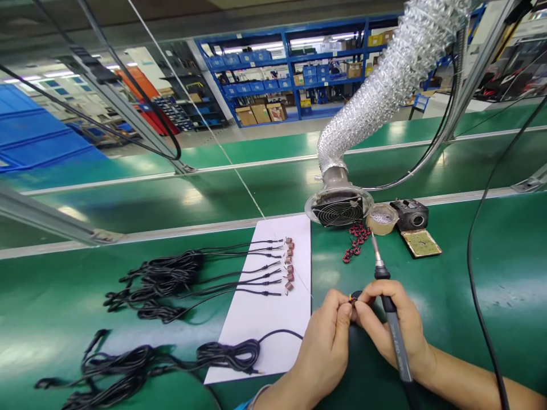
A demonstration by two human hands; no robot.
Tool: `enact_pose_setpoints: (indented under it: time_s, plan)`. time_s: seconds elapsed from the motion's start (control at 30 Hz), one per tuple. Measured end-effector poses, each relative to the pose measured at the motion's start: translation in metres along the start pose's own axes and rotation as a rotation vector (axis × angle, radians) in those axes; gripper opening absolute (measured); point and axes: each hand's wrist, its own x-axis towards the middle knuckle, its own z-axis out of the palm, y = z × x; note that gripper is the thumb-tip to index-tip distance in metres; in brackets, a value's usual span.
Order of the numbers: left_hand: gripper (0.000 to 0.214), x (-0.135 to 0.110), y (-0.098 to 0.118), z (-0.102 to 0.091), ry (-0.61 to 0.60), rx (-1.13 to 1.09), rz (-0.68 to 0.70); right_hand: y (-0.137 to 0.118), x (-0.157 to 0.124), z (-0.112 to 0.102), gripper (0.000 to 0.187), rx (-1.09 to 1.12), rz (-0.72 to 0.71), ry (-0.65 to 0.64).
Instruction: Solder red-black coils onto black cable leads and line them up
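My left hand (327, 341) pinches thin coloured wires (351, 298), apparently the end of a black cable that runs in from the left behind the hand. A small dark round part (356, 295) sits at the fingertips of my right hand (404, 324), touching or nearly touching those wires. That hand also carries a soldering iron (395, 330), its handle lying between the fingers and its tip pointing up and away from the wires. Just beyond the tip is a round tub (382, 219). My fingers partly hide the small part.
A white sheet (273, 319) bears several cable ends beside small copper-coloured coils (289, 262). Bundled black cables (162, 279) lie left. Small red-black rings (356, 242) lie below a fume extractor (339, 205). A black stand with a sponge tray (421, 244) is right of it; a hanging cord (472, 256) crosses the right side.
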Motion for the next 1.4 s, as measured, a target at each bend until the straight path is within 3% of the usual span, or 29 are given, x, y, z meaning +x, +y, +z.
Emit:
enact_pose_setpoints:
  time_s: [0.17, 0.5, 0.8, 0.97, 1.23, 1.4]
  plan:
    - [0.028, 0.001, 0.005, -0.002, -0.027, -0.009, 0.041, 0.001, 0.002, -0.001, 0.021, 0.129, 0.108, -0.047]
    - [0.036, 0.004, -0.005, 0.001, -0.008, -0.106, -0.03, -0.002, -0.005, 0.001, 0.02, -0.031, 0.041, -0.001]
    - [0.044, -0.003, -0.008, 0.006, -0.025, -0.187, -0.122, -0.002, -0.005, 0.004, 0.017, -0.01, 0.134, 0.009]
    - [0.043, -0.006, -0.01, 0.008, -0.086, -0.177, -0.129, -0.002, -0.009, 0.007, 0.018, 0.059, 0.165, 0.011]
    - [0.04, -0.007, -0.005, 0.006, -0.08, -0.113, -0.079, 0.0, -0.011, 0.008, 0.024, 0.393, 0.323, -0.031]
    - [0.04, -0.008, -0.005, 0.006, -0.092, -0.096, -0.055, 0.001, -0.009, 0.009, 0.023, 0.455, 0.367, -0.049]
